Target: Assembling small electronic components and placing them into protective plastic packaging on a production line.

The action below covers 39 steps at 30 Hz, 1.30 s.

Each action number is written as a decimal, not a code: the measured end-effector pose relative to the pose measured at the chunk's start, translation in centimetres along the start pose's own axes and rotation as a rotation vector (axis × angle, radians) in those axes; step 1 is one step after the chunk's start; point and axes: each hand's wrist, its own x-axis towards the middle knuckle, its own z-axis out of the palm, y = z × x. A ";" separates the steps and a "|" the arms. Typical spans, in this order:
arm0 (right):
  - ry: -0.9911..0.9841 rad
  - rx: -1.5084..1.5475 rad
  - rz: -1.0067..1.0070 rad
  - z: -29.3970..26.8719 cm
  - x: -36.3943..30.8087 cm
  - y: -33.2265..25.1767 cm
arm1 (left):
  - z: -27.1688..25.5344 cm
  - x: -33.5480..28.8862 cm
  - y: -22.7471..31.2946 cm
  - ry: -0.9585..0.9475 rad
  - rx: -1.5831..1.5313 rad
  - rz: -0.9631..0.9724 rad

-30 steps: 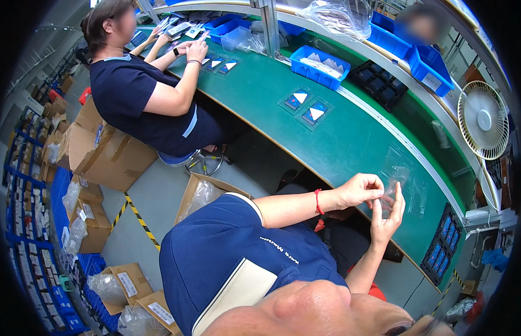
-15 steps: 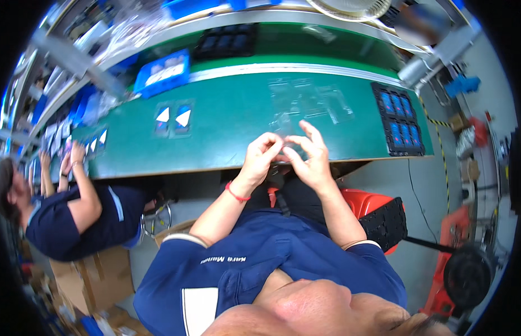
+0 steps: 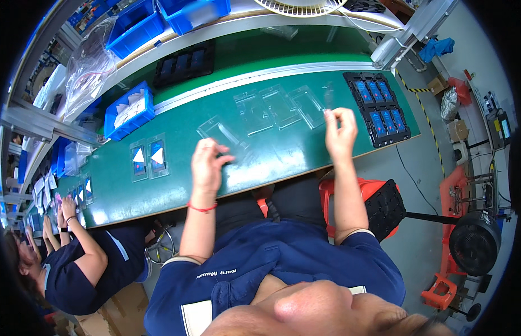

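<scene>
My left hand (image 3: 206, 168) is closed at the near left edge of a clear plastic tray (image 3: 220, 127); the tray is smeared by motion, and its near part looks pinched in my fingers. Farther right, my right hand (image 3: 341, 133) is raised with thumb and fingers pressed together on a thin clear plastic piece (image 3: 328, 96), seen nearly edge-on. Between my hands, toward the back, clear plastic trays lie side by side: a left tray (image 3: 253, 113), a middle tray (image 3: 280, 106) and a right tray (image 3: 308, 106) beside my right hand.
Black trays with blue-faced devices (image 3: 378, 109) stand at the table's right end. Two packed devices with white triangles (image 3: 148, 158) lie left. Behind them sits a blue bin (image 3: 129, 112); a black tray (image 3: 185, 64) is at the back. A co-worker (image 3: 84, 260) works at far left.
My hands, together before, have moved apart: left hand leftward, right hand right and up. A clear tray now shows by the left hand and a thin clear piece in the right. The view has shifted.
</scene>
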 end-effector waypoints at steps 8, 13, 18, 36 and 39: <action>-0.311 -0.722 0.005 1.8 6.9 5.9 | -3.7 7.3 3.6 0.165 0.369 -0.331; -0.411 -0.456 -0.205 8.7 14.1 6.7 | -1.9 7.7 2.2 0.076 0.714 -0.301; -0.629 -0.626 -0.154 18.9 22.0 10.3 | -1.7 7.2 3.0 0.067 0.661 -0.273; -0.899 0.408 1.124 15.7 20.4 8.5 | -2.6 7.9 2.6 -0.037 0.589 -0.276; -0.760 -0.157 0.744 14.3 20.0 9.8 | -2.6 7.9 2.6 -0.035 0.588 -0.269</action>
